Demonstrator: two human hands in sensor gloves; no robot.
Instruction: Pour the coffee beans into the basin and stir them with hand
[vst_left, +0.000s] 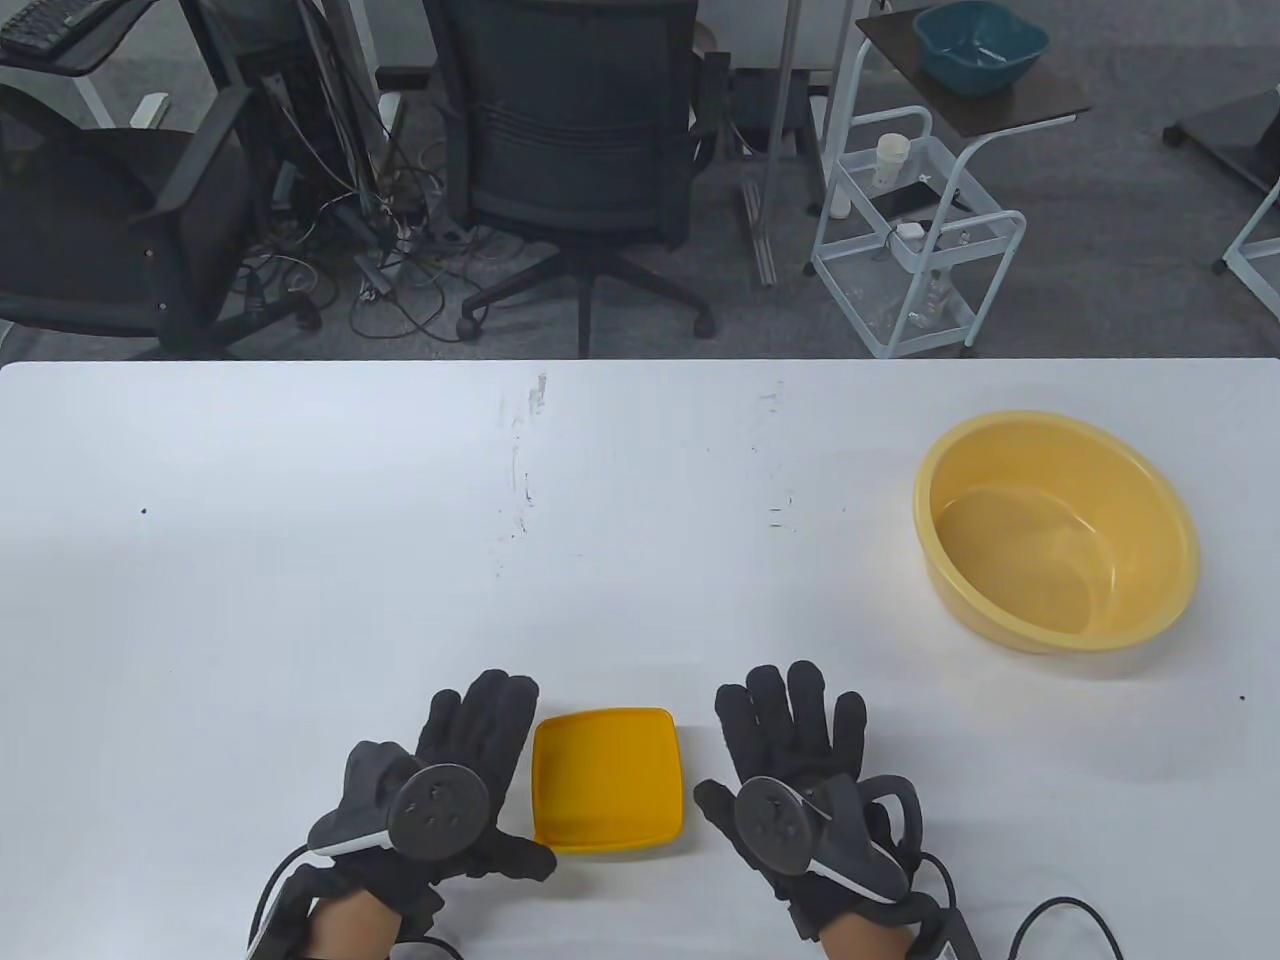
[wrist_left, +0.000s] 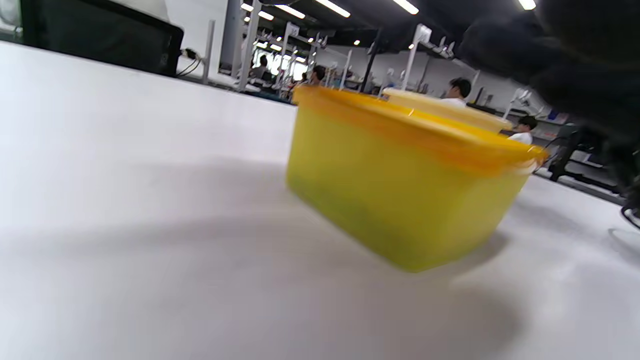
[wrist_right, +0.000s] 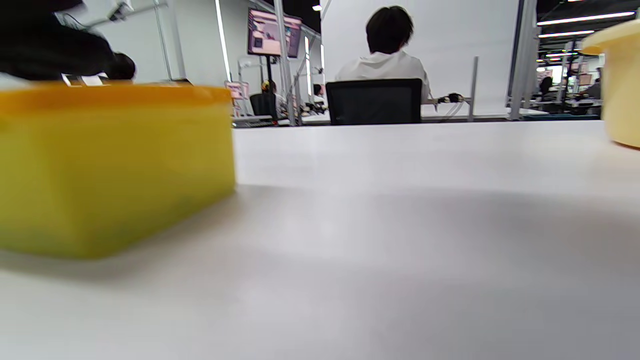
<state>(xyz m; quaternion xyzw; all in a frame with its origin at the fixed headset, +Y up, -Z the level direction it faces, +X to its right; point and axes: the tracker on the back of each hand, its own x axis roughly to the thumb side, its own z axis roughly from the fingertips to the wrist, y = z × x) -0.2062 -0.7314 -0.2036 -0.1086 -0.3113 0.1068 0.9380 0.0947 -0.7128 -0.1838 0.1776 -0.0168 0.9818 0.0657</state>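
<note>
A square yellow box with an orange lid (vst_left: 607, 778) stands near the table's front edge; its contents are hidden. It shows close up as a yellow box (wrist_left: 400, 180) and at the left as a box (wrist_right: 110, 165). My left hand (vst_left: 455, 775) lies flat on the table just left of the box, fingers straight. My right hand (vst_left: 800, 760) lies flat a short way right of it, fingers spread, not touching. A pale yellow basin (vst_left: 1056, 530) sits empty at the right; its wall appears as the basin (wrist_right: 622, 80).
The white table (vst_left: 400, 560) spreads wide around the hands, its far edge at mid-frame. Beyond it stand office chairs (vst_left: 575, 150), a white cart (vst_left: 915, 240) and a teal bowl (vst_left: 980, 42) on a side table. People sit in the background of the wrist views.
</note>
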